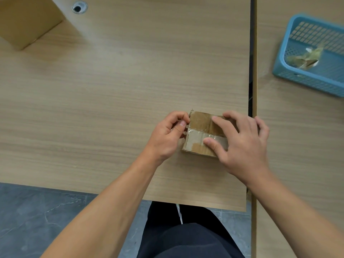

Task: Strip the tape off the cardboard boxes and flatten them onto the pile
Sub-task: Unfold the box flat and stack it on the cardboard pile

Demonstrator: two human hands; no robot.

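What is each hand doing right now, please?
Left hand: closed, pinching the tape at the small box edge.
Right hand: open, pressing the small box.

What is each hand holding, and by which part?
The left hand pinches the clear tape at its loose end, on the left edge of the small brown cardboard box. The right hand grips nothing; its spread fingers press on the box's top.

an office, by the look: wood-laminate desks (111,81) set edge to edge, one with a cable grommet (79,7).
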